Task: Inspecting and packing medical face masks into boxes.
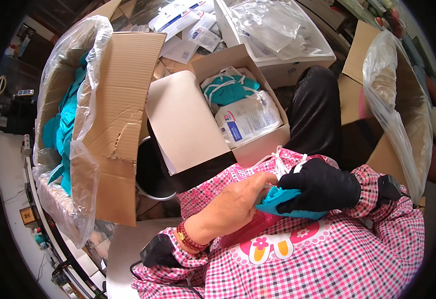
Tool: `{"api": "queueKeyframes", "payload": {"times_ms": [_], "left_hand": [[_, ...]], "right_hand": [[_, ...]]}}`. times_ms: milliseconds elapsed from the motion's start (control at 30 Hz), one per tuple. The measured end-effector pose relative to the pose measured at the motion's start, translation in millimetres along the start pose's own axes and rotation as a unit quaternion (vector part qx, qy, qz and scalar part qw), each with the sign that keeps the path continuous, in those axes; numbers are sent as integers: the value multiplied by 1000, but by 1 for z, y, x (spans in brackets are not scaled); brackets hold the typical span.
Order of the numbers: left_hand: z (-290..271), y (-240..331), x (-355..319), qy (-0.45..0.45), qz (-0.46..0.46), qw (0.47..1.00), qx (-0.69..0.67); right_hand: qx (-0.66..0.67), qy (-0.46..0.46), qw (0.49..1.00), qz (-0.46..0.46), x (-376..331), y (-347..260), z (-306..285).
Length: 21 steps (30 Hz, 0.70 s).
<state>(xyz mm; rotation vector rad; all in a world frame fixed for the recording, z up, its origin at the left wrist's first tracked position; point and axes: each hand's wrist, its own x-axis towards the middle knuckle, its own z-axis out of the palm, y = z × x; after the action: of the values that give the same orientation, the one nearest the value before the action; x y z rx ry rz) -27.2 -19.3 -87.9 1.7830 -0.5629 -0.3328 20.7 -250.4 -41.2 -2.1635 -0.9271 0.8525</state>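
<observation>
Over my lap, a teal face mask [281, 197] with white straps [281, 164] is held between both hands. My left hand [230, 203], bare and with a beaded bracelet at the wrist, pinches its left edge; the fingertips are partly hidden. My right hand [322, 188], in a black glove, is closed round the mask from the right. Just beyond them stands an open carton [258, 152]. Inside it lie a teal mask with white straps [230, 88] and white printed packets [250, 117].
On the left, a large plastic-lined cardboard box [121, 124] holds many teal masks [67, 119]. Another lined box [383, 79] stands on the right. Behind the carton are a white bin of clear bags [297, 62] and scattered packets [178, 22]. A dark bucket [153, 167] sits beside the carton.
</observation>
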Motion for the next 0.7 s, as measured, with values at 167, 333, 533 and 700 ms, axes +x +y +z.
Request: {"api": "queueKeyframes", "payload": {"times_ms": [167,333,533,700], "left_hand": [[-4,4,3,-54,97,968,225],[15,2,-2,-23,85,981,175],[22,-1,-6,-117,-161,964,-176],[14,11,-25,-210,-89,952,-205]], "right_hand": [[25,-14,999,-45,-2,9,4],[121,-114,986,-28,1,-3,-3],[70,-122,988,-67,-2,3,6],[-5,-146,966,-214,-14,-2,5]]}}
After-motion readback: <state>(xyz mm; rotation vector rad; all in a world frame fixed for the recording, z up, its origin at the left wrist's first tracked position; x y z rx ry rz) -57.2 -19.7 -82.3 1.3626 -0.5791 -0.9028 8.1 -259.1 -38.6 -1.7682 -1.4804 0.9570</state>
